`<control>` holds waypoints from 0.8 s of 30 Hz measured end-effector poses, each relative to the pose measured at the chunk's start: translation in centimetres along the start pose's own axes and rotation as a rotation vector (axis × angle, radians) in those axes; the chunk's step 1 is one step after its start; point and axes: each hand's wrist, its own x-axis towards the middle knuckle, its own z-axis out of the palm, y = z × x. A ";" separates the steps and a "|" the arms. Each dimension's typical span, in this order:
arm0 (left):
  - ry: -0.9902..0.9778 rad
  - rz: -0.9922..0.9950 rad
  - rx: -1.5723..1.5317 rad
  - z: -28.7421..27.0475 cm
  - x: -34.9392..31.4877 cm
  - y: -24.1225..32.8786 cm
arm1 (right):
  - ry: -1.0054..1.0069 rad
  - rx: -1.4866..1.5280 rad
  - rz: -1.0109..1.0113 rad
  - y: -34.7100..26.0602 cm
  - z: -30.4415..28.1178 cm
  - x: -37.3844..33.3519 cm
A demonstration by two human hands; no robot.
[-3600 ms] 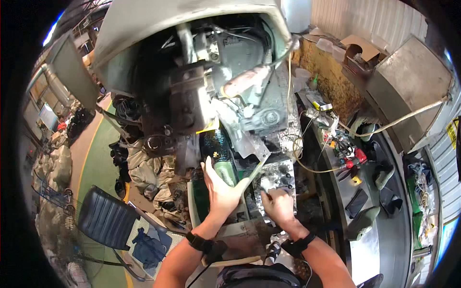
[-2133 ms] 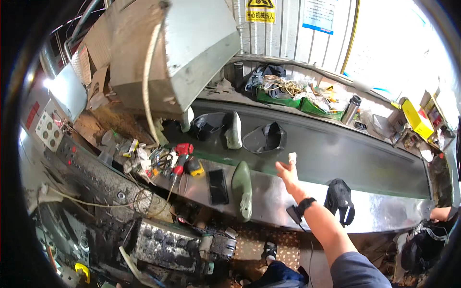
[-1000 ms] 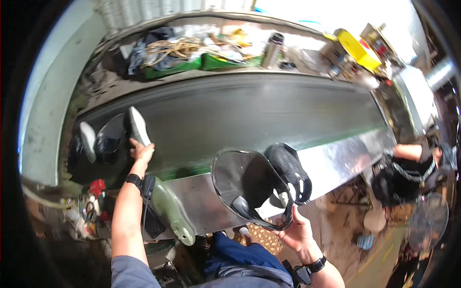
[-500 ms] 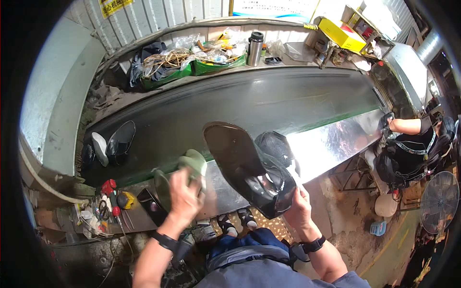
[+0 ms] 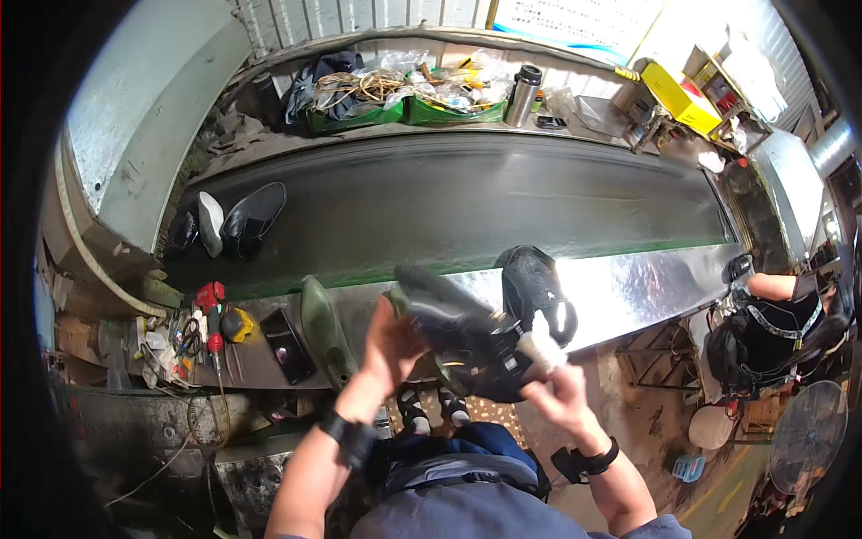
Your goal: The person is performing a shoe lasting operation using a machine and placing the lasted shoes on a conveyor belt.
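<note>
A tall black boot point(image 5: 467, 337), smeared by motion, hangs tilted over the metal bench point(image 5: 615, 283) between my hands. My left hand point(image 5: 391, 341) is against its left side, fingers partly hidden behind it. At its right, the closed fingers of my right hand point(image 5: 561, 395) grip a small white object point(image 5: 543, 350), too blurred to name. Behind my hands a black shoe point(image 5: 537, 292) rests on the bench. A green shoe last point(image 5: 325, 328) lies left of my left hand; part of another green form shows behind the boot.
On the dark belt point(image 5: 431, 189) at far left are a white last point(image 5: 211, 223) and black shoe pieces point(image 5: 254, 216). A phone point(image 5: 287, 346) and tools point(image 5: 215, 328) lie left. Green bins point(image 5: 359, 121) and a steel flask point(image 5: 523, 97) stand behind. Another person point(image 5: 772, 314) works at right.
My left hand has left the green last and moved to the black boot, which has tilted. The white object now shows in my right fingers. The whole view has shifted.
</note>
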 end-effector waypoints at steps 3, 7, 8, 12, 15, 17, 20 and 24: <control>-0.019 -0.163 0.313 -0.8 1.3 4.1 | -0.145 -0.357 -0.270 1.1 4.3 -0.6; 0.213 -0.027 0.614 -3.0 3.9 4.5 | -0.116 -0.628 -0.450 4.9 10.4 -1.6; 0.297 0.042 0.737 -3.5 4.8 4.4 | -0.051 -0.603 -0.487 5.7 11.3 -1.6; 0.510 0.428 1.163 -4.2 8.8 3.7 | -0.006 -0.528 -0.481 7.1 12.2 -1.1; 0.581 0.645 1.413 -4.6 10.5 2.9 | 0.164 -0.358 -0.324 7.6 13.1 0.1; 0.680 0.732 1.517 -4.9 10.5 2.3 | 0.165 -0.222 -0.147 8.3 13.5 0.6; 0.765 0.561 1.497 -5.1 9.0 1.6 | 0.091 -0.041 -0.068 9.6 13.4 0.5; 0.750 0.387 1.195 -3.7 6.9 0.7 | -0.026 -0.076 -0.119 10.1 11.7 -1.3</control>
